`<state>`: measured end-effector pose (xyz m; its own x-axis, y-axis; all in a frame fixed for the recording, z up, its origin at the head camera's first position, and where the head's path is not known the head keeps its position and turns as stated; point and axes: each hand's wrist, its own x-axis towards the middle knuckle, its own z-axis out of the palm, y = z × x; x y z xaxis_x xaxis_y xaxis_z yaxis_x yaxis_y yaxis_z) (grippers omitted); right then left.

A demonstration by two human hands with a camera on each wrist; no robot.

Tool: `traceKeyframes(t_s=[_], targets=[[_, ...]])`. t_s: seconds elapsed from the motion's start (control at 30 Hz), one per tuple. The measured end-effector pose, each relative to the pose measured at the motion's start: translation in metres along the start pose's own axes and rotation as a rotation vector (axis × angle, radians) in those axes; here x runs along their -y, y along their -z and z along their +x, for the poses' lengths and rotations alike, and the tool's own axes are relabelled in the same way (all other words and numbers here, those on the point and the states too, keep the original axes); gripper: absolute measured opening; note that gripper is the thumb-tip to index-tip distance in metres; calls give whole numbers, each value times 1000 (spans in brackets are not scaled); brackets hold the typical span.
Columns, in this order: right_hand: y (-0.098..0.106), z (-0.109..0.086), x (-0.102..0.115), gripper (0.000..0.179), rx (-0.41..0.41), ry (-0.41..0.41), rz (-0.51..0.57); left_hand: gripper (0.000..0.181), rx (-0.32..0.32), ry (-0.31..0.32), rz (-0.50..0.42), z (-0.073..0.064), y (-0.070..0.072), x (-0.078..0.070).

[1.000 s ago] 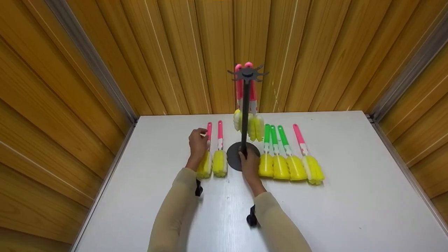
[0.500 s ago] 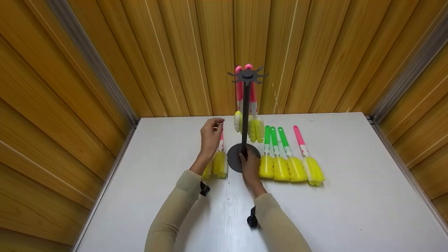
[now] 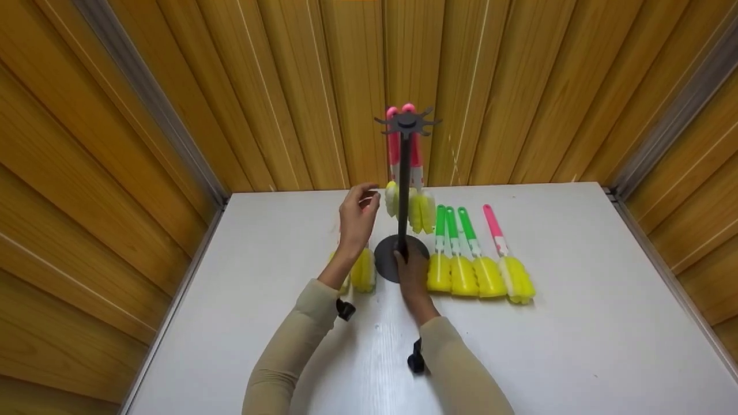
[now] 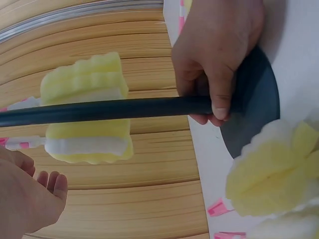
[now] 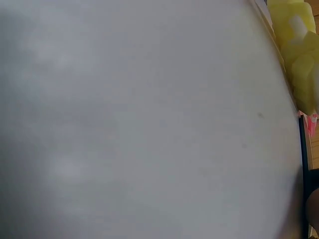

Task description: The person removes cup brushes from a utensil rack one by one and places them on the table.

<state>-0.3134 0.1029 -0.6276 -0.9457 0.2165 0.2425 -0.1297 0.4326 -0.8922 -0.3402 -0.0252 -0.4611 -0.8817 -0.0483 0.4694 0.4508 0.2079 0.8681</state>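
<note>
A black stand (image 3: 405, 184) with a hooked top and round base rises in the middle of the table. My right hand (image 3: 412, 268) grips its pole just above the base, also seen in the left wrist view. Pink-handled sponge brushes (image 3: 422, 212) hang from the hooks on the far side. My left hand (image 3: 358, 222) is raised left of the pole, fingers loosely bent, holding nothing. In the left wrist view it is close to the hanging brushes' handles. Below it lie two pink-handled sponge brushes (image 3: 363, 271), their handles mostly hidden by the hand.
Right of the base, several sponge brushes lie side by side: green-handled brushes (image 3: 461, 276) and a pink-handled brush (image 3: 516, 279) at the end. The white table (image 3: 576, 346) is bounded by wood-look panels (image 3: 311, 115) behind and at the sides.
My left hand has moved right and away from the leftmost brush on the table, towards the hanging brushes. The right hand has stayed on the pole.
</note>
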Motion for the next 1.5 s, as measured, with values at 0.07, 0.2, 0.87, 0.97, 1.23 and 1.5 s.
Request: traceKeyframes(t_s=[0.07,0.2,0.87,0.97,1.23,1.5], targets=[[0,0,0,29,2,-1,7,21,-2,-11,-16,1,-1,-4],[0,2,1,28,-9,5,-8,22,1,-22,-32,4,-4,-13],[1,0,0,27,-32,47,-33,34,62,-46,-133,26,-20,-35],[0,0,1,29,-19,37,-44,35,80,-55,-131,28,-22,-34],[0,2,-1,30,-20,60,-60,32,99,-72,-126,32,-25,-33],[-1,2,-1,27,-26,88,-43,25,81,-83,-131,37,-22,-32]])
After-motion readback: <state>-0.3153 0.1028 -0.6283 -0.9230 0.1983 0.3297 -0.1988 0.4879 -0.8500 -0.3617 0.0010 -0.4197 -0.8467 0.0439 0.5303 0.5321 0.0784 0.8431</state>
